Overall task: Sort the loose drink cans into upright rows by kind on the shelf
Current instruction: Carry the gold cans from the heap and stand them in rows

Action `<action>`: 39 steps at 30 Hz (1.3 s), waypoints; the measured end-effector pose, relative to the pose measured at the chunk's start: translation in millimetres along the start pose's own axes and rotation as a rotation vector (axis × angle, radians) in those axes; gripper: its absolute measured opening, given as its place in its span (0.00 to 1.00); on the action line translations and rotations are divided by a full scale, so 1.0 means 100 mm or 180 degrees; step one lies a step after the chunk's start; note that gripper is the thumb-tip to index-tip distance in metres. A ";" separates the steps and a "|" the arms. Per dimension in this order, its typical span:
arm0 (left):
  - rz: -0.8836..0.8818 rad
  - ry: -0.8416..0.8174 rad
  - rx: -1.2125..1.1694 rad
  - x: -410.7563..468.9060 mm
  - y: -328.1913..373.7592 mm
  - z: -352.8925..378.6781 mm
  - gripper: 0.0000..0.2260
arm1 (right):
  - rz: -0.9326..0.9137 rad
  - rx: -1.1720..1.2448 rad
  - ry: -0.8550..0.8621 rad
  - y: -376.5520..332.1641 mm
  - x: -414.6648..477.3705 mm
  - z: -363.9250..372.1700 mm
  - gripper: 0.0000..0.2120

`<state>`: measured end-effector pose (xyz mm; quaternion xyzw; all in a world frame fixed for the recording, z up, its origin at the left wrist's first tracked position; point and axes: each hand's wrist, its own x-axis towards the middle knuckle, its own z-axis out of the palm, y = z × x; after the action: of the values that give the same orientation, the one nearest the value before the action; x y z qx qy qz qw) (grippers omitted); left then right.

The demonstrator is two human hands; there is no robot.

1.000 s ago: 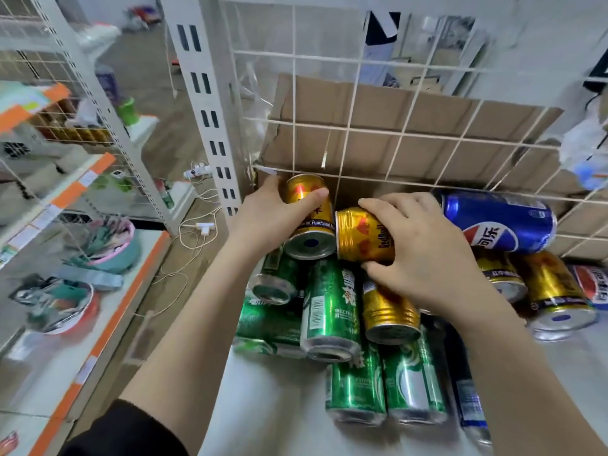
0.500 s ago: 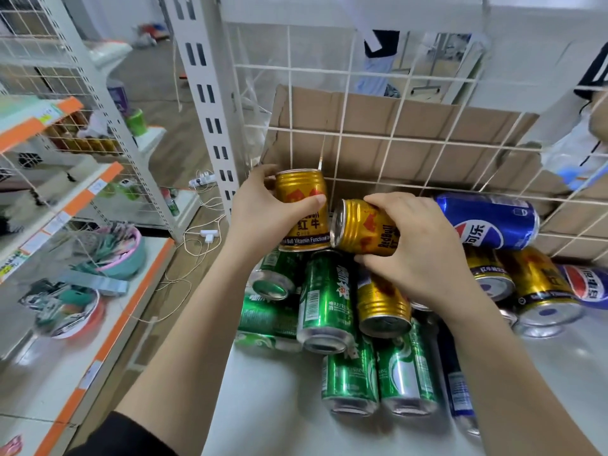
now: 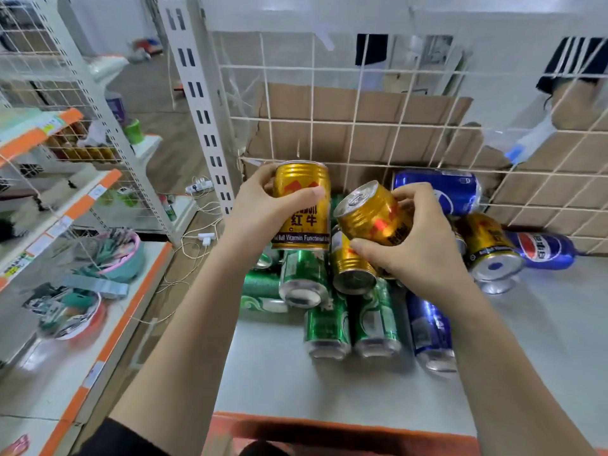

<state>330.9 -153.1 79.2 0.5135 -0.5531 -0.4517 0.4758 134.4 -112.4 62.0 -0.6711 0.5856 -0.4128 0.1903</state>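
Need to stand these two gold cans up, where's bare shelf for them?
Bare shelf lies between the green cans and the orange front edge, and right of the front blue can. The pile against the wire grid is crowded.

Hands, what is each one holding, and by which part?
Left hand grips an upright gold Red Bull can round its side, thumb across the label. Right hand grips a tilted gold Red Bull can round its lower side, top end free.

Left gold can [image 3: 301,205] has turned upright — right gold can [image 3: 371,217] has tilted upward.
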 end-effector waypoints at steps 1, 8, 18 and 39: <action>-0.0063 -0.0082 -0.0118 -0.06 0.01 0.05 0.31 | 0.0099 0.0051 -0.0005 0.01 -0.07 -0.03 0.31; -0.0144 -0.0815 -0.0381 -0.41 -0.06 0.43 0.30 | 0.0801 0.0144 -0.0043 0.09 -0.62 -0.30 0.35; -0.0229 -0.1948 -0.0379 -1.05 -0.27 1.05 0.15 | 0.1975 0.1515 0.0834 0.27 -1.72 -0.46 0.22; -0.0174 -0.3893 -0.0088 -3.06 -0.04 4.31 0.21 | 0.2689 0.1694 0.2976 1.15 -4.36 -2.75 0.08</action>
<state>-89.2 156.8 -3.6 0.1690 -0.7067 -0.6837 0.0670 -139.7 333.7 -5.9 -0.0665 0.6965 -0.6796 0.2207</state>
